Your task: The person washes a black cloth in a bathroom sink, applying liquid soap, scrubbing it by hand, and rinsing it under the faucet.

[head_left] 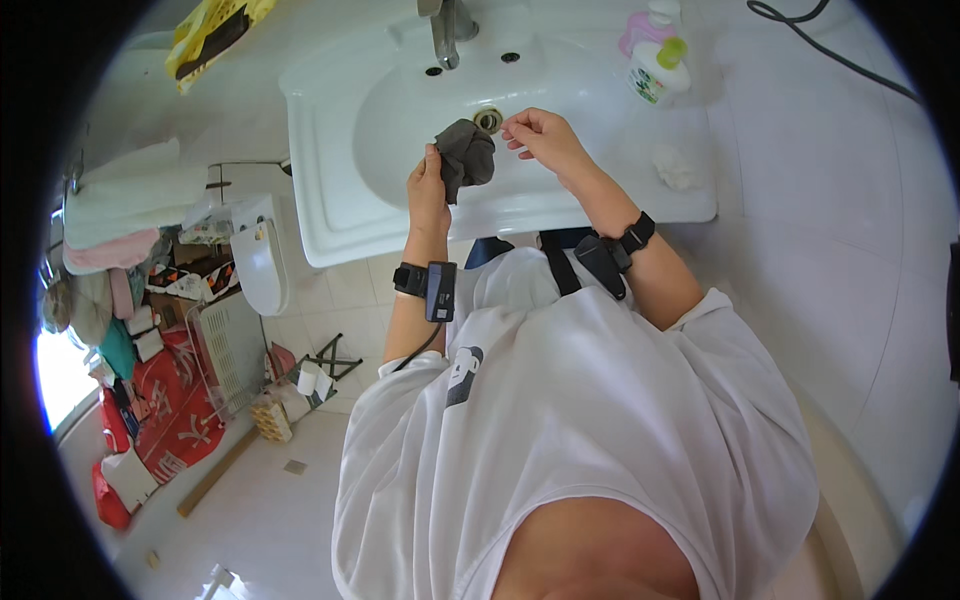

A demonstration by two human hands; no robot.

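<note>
A crumpled dark grey cloth [466,158] hangs over the near part of the white washbasin [310,190]. My left hand [428,190] is closed on its left side, with the thumb up along the fabric. Just right of the cloth, beside the round drain [488,121], my right hand [545,140] hovers over the bowl. Its fingers are loosely bent and apart, and I see nothing held in them. The cloth and my right fingertips are a small gap apart. A metal faucet [447,35] stands at the basin's far edge.
A white pump bottle with a green top [660,73] and a pink bottle [645,32] stand on the basin's right rim. Crumpled white tissue [675,167] lies nearer. Left are a toilet [262,268], hanging towels [135,195] and a folding stool [332,358].
</note>
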